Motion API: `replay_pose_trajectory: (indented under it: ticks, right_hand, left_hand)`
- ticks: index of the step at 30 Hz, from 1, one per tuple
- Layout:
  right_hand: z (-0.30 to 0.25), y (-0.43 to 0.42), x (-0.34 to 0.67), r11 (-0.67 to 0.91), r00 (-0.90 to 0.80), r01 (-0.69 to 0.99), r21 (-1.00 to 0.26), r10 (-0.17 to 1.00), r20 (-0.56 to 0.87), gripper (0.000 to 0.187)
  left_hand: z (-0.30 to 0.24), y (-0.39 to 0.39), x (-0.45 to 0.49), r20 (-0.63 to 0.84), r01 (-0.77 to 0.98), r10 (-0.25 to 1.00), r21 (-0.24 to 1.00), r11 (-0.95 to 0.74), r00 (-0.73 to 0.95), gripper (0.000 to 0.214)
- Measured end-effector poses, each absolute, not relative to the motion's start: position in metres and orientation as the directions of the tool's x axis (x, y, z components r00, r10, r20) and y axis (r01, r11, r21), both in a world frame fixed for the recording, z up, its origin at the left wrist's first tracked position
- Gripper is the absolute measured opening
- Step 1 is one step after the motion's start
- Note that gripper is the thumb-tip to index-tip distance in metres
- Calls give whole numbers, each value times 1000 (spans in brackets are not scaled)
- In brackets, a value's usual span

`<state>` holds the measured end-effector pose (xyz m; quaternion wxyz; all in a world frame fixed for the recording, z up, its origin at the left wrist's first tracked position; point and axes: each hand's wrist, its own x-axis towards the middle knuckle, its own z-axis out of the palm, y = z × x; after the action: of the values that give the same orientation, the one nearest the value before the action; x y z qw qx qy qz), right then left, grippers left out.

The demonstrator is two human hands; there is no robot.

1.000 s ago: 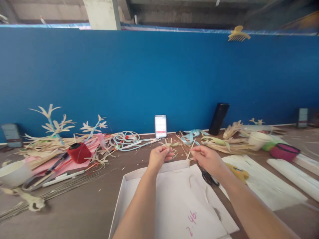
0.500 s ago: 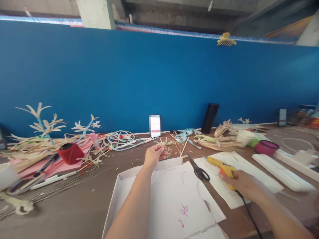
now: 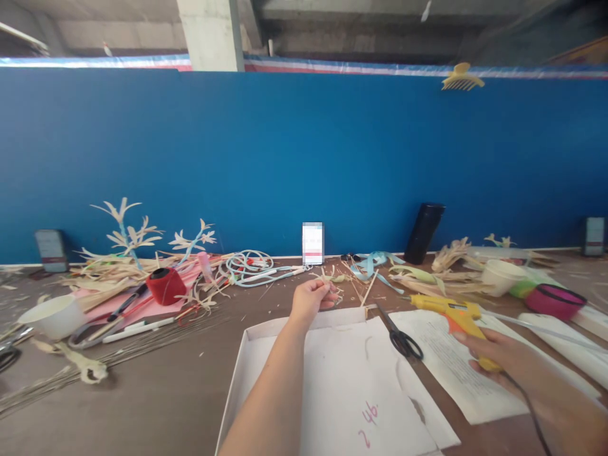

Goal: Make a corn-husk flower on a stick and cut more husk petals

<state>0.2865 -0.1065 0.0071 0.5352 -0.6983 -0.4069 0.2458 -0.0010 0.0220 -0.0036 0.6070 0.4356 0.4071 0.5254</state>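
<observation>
My left hand (image 3: 311, 301) is raised over the far edge of the white cardboard box lid (image 3: 342, 373), thumb and fingertips pinched together. Whatever is between those fingertips is too small to make out. In my right hand (image 3: 503, 361) is a yellow hot glue gun (image 3: 449, 306), its nozzle pointing left and its black cord trailing down. A long translucent glue stick (image 3: 536, 326) sticks out behind it. The gun is above a printed sheet of paper (image 3: 456, 367). Black-handled scissors (image 3: 406, 344) lie between the lid and the paper.
A phone (image 3: 313, 244) leans against the blue partition (image 3: 304, 145), with a black cylinder (image 3: 424, 233) to its right. Husk flowers (image 3: 128, 234), a red thread spool (image 3: 165, 286), a white cup (image 3: 53, 315) and thin wires (image 3: 142, 345) occupy the left. A magenta pouch (image 3: 555, 301) sits at right.
The view has turned left, so things appear further right. The glue gun is held more level, and its glue stick shows clearly. My left hand keeps its pinch near the same spot.
</observation>
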Motion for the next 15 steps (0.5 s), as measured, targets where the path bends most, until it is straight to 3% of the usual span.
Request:
replay_pose_trajectory:
  ticks: [4,9,15]
  right_hand:
    - [35,-97,266,-139,498,107,-984,865,-68,33]
    - [55,-94,232,-31,332,87,-996,943,0,36]
    - [60,-89,194,47,286,97,-994,955,73,43]
  left_hand:
    - [-4,22,-4,-28,-318,993,946,64,119,21]
    - [-3,21,-6,-34,-361,990,929,82,138,23]
    - [0,19,-7,-36,-370,990,925,85,137,23]
